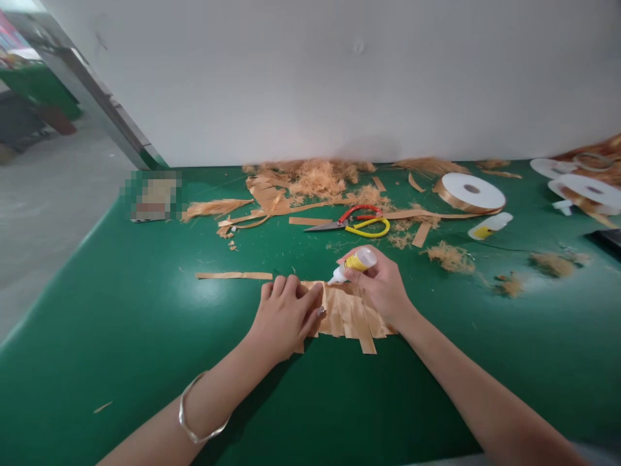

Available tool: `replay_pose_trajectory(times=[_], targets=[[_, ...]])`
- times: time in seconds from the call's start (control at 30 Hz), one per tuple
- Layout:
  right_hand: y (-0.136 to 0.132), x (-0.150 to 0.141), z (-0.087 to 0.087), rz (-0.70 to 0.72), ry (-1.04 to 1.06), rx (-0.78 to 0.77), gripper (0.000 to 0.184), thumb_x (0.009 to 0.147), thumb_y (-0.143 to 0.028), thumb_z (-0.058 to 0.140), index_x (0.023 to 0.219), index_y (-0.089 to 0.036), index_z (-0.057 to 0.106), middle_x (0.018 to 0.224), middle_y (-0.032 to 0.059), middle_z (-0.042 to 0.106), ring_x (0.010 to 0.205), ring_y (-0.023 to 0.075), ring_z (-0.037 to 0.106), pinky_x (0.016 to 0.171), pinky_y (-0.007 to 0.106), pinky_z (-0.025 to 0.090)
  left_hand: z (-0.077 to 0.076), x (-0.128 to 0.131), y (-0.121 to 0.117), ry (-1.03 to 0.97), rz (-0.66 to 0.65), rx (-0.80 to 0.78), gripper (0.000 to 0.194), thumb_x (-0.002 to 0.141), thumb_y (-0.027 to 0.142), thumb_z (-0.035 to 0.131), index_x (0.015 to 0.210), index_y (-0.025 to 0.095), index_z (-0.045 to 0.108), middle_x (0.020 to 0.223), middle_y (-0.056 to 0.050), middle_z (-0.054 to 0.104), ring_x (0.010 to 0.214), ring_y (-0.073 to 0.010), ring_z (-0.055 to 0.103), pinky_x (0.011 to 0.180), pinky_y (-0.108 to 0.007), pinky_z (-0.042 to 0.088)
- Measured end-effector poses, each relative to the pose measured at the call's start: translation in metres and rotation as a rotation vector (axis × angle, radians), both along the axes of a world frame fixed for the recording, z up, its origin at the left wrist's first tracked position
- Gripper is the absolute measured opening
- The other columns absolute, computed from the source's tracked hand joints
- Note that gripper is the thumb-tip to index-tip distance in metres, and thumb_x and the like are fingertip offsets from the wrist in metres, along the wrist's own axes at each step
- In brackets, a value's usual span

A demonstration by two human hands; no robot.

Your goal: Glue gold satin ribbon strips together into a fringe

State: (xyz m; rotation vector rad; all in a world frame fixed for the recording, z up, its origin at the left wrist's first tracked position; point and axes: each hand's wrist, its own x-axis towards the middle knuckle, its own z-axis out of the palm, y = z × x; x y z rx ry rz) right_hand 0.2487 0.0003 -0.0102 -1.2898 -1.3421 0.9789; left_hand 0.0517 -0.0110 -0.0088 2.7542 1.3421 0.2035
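My right hand (391, 285) is closed around a small white glue bottle (359, 261) with a yellow label. The bottle is tilted, its nozzle pointing down and left at the upper edge of a piece made of tan ribbon strips (344, 314). These strips lie side by side and overlap, with uneven lower ends. My left hand (286, 314) rests on the left part of the piece, fingers lying over it and the thumb apart from them. A single ribbon strip (233, 276) lies just left of the left hand's fingertips.
Scissors (347, 223) with red and yellow handles lie beyond my hands. Behind them are frayed tan fibres (317, 178) and ribbon scraps. A ribbon spool (473, 192) and a second glue bottle (490, 226) are at right, and another spool (589, 191) is farther right. A white wall (339, 84) bounds the green table (121, 323).
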Motion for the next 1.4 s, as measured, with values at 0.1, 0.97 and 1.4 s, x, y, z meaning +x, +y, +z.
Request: replay_pose_trajectory(times=[0.1, 0.97, 1.4], targets=[[-0.003, -0.003, 0.001, -0.021, -0.092, 0.023, 0.025, 0.072, -0.041, 0.068, 0.083, -0.021, 0.059, 0.084, 0.0030, 0.062, 0.069, 0.0150, 0.053, 0.059, 0.027, 0.041, 0.000, 0.000, 0.000, 0.013, 0.000, 0.005, 0.037, 0.092, 0.041, 0.033, 0.123, 0.029, 0.049, 0.092, -0.007, 0.045, 0.086, -0.0236, 0.038, 0.072, -0.037, 0.030], [-0.005, -0.008, -0.001, -0.088, -0.279, 0.160, 0.024, 0.072, -0.040, 0.068, 0.074, -0.020, 0.055, 0.075, 0.0002, 0.060, 0.066, 0.0138, 0.052, 0.058, 0.026, 0.038, -0.005, -0.001, -0.001, -0.028, -0.003, 0.027, 0.035, 0.091, 0.040, 0.035, 0.121, 0.029, 0.051, 0.092, -0.007, 0.045, 0.086, -0.0240, 0.038, 0.072, -0.037, 0.030], [-0.006, 0.002, 0.006, -0.106, -0.293, 0.177, 0.023, 0.070, -0.036, 0.069, 0.074, -0.019, 0.055, 0.071, 0.0007, 0.057, 0.061, 0.0128, 0.049, 0.052, 0.025, 0.036, -0.002, -0.001, -0.001, 0.009, -0.010, 0.004, 0.038, 0.092, 0.041, 0.031, 0.125, 0.028, 0.048, 0.093, -0.008, 0.046, 0.087, -0.0245, 0.038, 0.073, -0.039, 0.031]])
